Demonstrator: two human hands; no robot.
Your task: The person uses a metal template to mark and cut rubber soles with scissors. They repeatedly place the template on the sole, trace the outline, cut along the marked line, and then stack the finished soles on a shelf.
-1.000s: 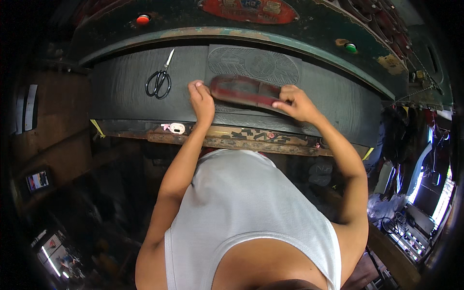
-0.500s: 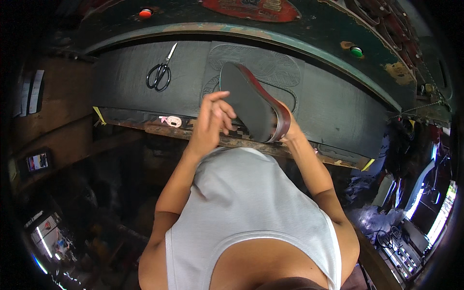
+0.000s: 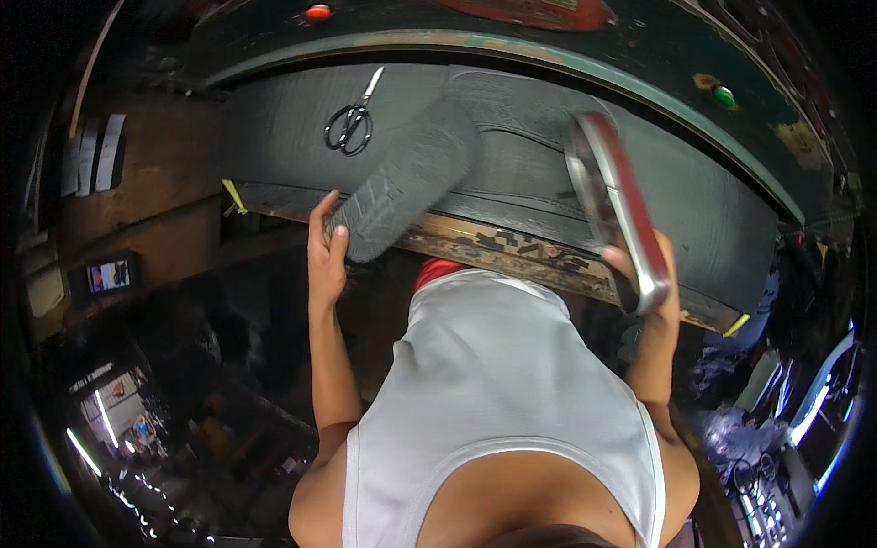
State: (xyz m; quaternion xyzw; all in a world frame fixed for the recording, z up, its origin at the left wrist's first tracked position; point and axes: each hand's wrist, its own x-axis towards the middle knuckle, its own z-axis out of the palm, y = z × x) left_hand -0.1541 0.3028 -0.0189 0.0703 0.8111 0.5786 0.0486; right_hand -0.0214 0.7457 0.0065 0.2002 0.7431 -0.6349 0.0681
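My left hand (image 3: 327,251) grips the heel end of a dark grey shoe sole (image 3: 411,178), its thumb on the patterned face. The sole tilts up and away over the front of the bench. Off to the right, my right hand (image 3: 665,283) is wrapped round one end of a dark red shoe (image 3: 621,201) with a paler edge. The shoe is held side-on, smeared by motion, and its underside is hard to make out. A wide gap separates the two pieces.
Black-handled scissors (image 3: 349,128) lie on the dark grey mat (image 3: 703,192), left of the sole. Small dark scraps rest along the worn wooden front edge (image 3: 512,251). Behind the mat, a green panel carries a red button (image 3: 318,12) and a green button (image 3: 724,95).
The shoe has moved right in my right hand and turned side-on. My left hand, formerly empty beside the shoe, has moved left and now holds the patterned sole. The view has shifted slightly.
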